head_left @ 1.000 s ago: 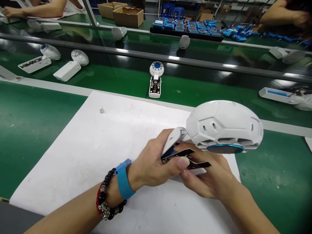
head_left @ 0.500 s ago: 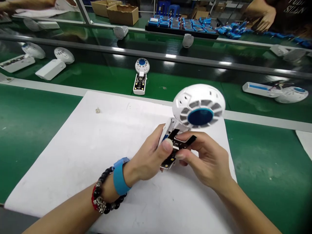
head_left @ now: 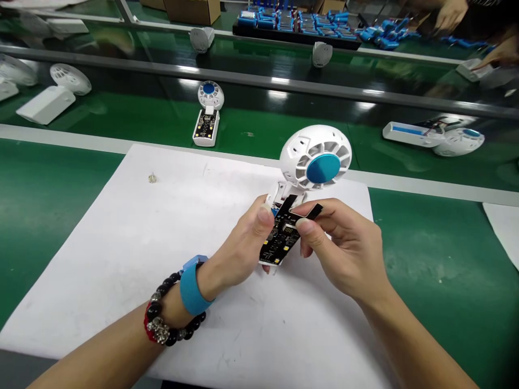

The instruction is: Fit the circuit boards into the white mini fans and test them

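A white handheld fan [head_left: 316,156] with a round vented head and a blue centre is held up above a white paper sheet [head_left: 227,324]. My left hand [head_left: 243,243] is closed around its handle, the thumb along the side. A black circuit board [head_left: 284,232] with two prongs at its upper end lies over the handle's open face. Between thumb and fingers, my right hand [head_left: 340,243] pinches this board near its right edge. Part of the handle is hidden behind the board and my left hand.
Behind the paper, a green conveyor belt [head_left: 263,129] carries other fans, among them one with its board showing [head_left: 206,124] and one opened fan [head_left: 433,138]. A small metal piece [head_left: 152,178] lies on the paper. Blue battery packs [head_left: 295,22] and another person's hand [head_left: 452,13] are farther back.
The board now shows more of its face, and my left thumb has shifted off it towards the handle's edge. The fan head has tilted. The belt's fans appear farther left as the view shifts.
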A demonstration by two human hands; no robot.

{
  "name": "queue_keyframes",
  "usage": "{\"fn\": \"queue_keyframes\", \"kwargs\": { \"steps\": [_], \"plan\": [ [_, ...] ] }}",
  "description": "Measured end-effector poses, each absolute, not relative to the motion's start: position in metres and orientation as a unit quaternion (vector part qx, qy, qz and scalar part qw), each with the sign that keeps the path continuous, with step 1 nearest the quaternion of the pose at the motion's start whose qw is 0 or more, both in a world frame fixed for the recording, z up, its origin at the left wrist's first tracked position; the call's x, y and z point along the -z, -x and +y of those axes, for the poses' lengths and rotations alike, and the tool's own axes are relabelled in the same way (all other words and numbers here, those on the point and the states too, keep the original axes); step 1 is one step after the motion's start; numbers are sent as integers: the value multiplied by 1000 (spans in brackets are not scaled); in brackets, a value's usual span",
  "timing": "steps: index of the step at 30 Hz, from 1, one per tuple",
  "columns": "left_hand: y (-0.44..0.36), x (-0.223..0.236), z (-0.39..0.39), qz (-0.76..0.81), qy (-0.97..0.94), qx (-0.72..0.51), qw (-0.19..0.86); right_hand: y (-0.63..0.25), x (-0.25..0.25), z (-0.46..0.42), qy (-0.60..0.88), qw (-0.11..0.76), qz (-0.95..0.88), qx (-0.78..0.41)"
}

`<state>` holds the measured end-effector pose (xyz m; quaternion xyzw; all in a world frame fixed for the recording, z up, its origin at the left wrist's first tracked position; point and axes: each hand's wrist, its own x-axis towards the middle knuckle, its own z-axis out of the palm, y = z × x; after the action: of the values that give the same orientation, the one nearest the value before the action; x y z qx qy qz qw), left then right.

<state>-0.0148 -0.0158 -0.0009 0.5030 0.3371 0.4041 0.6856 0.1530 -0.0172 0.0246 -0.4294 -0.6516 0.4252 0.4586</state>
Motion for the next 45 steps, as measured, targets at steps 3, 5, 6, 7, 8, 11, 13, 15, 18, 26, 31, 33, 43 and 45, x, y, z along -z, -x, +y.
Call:
{"fn": "queue_keyframes", "kwargs": {
  "steps": [3,5,6,7,8,11,13,15,18,26,31,33,43,45],
  "plan": [
    [15,1,-16,317,-502,-412,691,-153,-21,-17,409,455,-661,-433],
    [14,0,-16,302,-515,-433,675,-153,-16,-17,388,461,-668,-437],
    [13,0,-17,297,-526,-446,661,-154,-13,-18,374,466,-675,-433],
    [12,0,-18,294,-536,-458,645,-155,-11,-18,355,473,-686,-425],
    [12,0,-19,288,-547,-469,631,-156,-9,-18,333,480,-698,-413],
    [13,5,-23,273,-587,-482,590,-160,-11,-18,278,475,-753,-361],
    [16,8,-24,273,-620,-480,557,-164,-16,-17,260,446,-792,-327],
    [19,11,-24,274,-637,-469,547,-166,-20,-16,251,420,-817,-304],
    [21,12,-23,271,-638,-446,566,-167,-22,-16,248,408,-828,-295],
    [18,11,-23,292,-628,-433,577,-168,-22,-14,242,394,-866,-190],
    [17,8,-24,279,-611,-450,589,-171,-12,-16,235,408,-860,-198],
    [17,6,-24,285,-598,-439,607,-173,-8,-18,231,413,-851,-229],
    [18,-1,-19,304,-565,-412,647,-174,-18,-19,281,363,-826,-326],
    [18,-3,-18,319,-570,-407,639,-172,-19,-17,282,368,-837,-291]
  ]
}}
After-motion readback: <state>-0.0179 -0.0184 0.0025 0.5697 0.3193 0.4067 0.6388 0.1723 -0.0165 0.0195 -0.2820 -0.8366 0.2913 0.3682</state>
